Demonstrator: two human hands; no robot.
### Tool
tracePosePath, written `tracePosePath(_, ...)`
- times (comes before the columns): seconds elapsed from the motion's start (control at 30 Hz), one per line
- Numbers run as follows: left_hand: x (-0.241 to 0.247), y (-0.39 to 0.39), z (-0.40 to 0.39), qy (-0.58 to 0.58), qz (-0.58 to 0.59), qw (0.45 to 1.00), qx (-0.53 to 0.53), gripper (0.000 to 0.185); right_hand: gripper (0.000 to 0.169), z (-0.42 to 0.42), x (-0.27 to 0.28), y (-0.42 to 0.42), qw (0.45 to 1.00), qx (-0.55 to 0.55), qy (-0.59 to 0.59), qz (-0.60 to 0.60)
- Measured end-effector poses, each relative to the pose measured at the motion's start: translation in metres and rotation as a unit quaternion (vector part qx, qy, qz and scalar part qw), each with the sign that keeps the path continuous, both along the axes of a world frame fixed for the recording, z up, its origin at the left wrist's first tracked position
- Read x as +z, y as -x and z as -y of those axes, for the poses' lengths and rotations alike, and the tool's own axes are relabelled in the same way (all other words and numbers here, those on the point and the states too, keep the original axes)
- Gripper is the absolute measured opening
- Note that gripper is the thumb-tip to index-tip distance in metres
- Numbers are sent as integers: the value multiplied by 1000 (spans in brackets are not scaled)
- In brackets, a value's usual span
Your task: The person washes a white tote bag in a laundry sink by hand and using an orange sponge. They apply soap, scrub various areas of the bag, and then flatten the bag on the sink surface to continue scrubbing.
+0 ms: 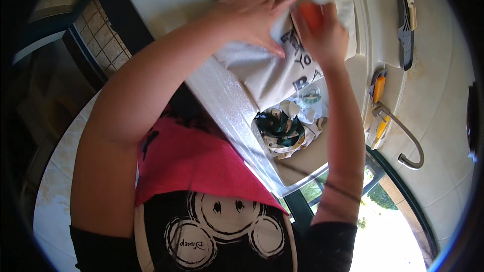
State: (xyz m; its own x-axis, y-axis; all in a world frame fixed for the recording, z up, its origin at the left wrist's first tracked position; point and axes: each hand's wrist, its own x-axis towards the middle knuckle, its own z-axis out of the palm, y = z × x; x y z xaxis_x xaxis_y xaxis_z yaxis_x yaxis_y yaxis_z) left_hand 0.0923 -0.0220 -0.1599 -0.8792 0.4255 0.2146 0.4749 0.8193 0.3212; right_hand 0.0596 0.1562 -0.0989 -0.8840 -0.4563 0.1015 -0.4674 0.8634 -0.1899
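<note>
A wet white cloth printed with dark lettering (261,79) lies spread over the sloping washboard part of a white laundry sink (227,94). My left hand (261,7) rests on the cloth with its fingers spread, pressing it down. Close beside it, my right hand (325,37) is closed around an orange-red object (312,15), blurred, over the cloth; whether it is a soap bar or a brush cannot be told. Below the cloth's lower edge, a bundle of white and dark green fabric (283,128) sits in the sink's basin, near a clear plastic container with a round green emblem (311,94).
A curved metal faucet (410,136) projects from the tiled wall at the right. Along the sink's back ledge are a black-and-white brush (406,37), an orange bar in a holder (378,88) and a yellow item (381,130). The sink's front rim runs close to my body.
</note>
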Motion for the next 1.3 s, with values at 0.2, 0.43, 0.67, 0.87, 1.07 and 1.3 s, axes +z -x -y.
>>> tracePosePath(0.2,49,2,23,-42,191,977,-79,140,37,-53,0,-57,996,-23,69,44)
tracePosePath(0.43,15,-3,11,-15,93,995,-21,136,36,16,-7,-10,994,-34,105,-16)
tracePosePath(0.67,44,-8,19,-29,135,988,-75,140,46,4,-2,29,982,-164,-38,-84)
tracePosePath(0.87,19,-25,12,-19,7,1000,9,136,36,12,5,-68,997,-63,50,12)
tracePosePath(1.07,19,-35,12,-78,-32,996,22,132,39,34,6,6,978,-174,-10,-118)
tracePosePath(1.3,27,-28,8,-13,26,1000,-1,132,41,19,7,-40,976,-205,-59,43)
